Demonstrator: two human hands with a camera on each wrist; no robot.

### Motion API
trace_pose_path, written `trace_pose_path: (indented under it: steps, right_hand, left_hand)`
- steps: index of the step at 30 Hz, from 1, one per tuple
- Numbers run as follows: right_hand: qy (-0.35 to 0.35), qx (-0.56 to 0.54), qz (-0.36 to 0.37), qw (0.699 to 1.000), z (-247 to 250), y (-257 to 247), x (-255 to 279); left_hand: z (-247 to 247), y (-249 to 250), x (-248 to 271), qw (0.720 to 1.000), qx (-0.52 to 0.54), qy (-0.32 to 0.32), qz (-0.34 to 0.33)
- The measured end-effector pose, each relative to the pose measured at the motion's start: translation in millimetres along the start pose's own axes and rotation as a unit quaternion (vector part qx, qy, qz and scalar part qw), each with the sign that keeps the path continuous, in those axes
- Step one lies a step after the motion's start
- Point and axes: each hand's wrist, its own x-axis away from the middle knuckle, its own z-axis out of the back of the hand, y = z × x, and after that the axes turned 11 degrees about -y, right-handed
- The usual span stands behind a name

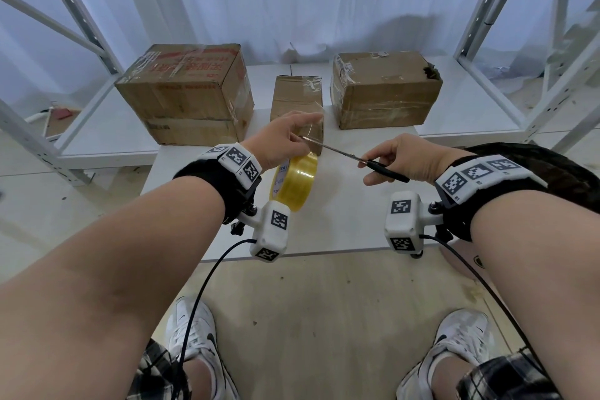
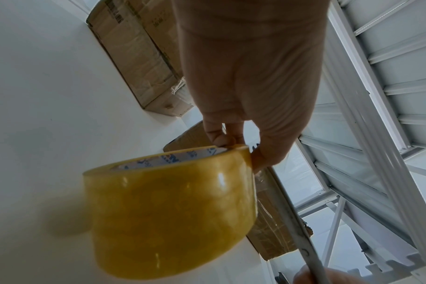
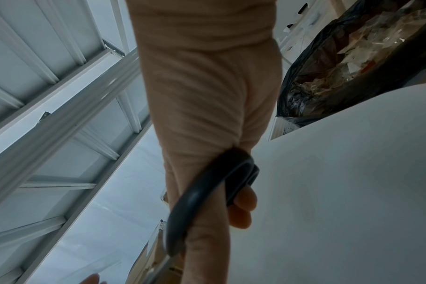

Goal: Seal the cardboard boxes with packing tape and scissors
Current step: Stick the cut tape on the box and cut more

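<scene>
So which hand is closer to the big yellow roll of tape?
Left. The left hand holds the yellow roll of packing tape, fingers in its core. The right hand is off to its right, gripping black-handled scissors.

Tape roll (image 1: 294, 179): yellowish, clear, white core, held above the table. Scissors (image 1: 354, 157): black handles, steel blades pointing at the pulled-out strip. Boxes, three, brown cardboard (all worn, patched with old tape): large (image 1: 185, 92) at left, small (image 1: 297, 101) in the middle, medium (image 1: 384, 89) at right.

Even daylight, wide-angle warp, wrist views blurred.
</scene>
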Motion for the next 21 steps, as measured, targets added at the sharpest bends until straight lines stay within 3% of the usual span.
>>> trace_pose_path:
  steps: [14, 21]
  right_hand:
    - [0.023, -0.026, -0.023, 0.999, 0.2, -4.9, 13.3]
    - [-0.012, -0.021, -0.071, 0.997, -11.0, 4.4, 7.3]
  left_hand:
    - [-5.2, 3.9, 1.3, 1.0, -0.001, 0.019, 0.0]
    - [-17.4, 12.0, 3.3, 1.0, 0.003, 0.017, -0.004]
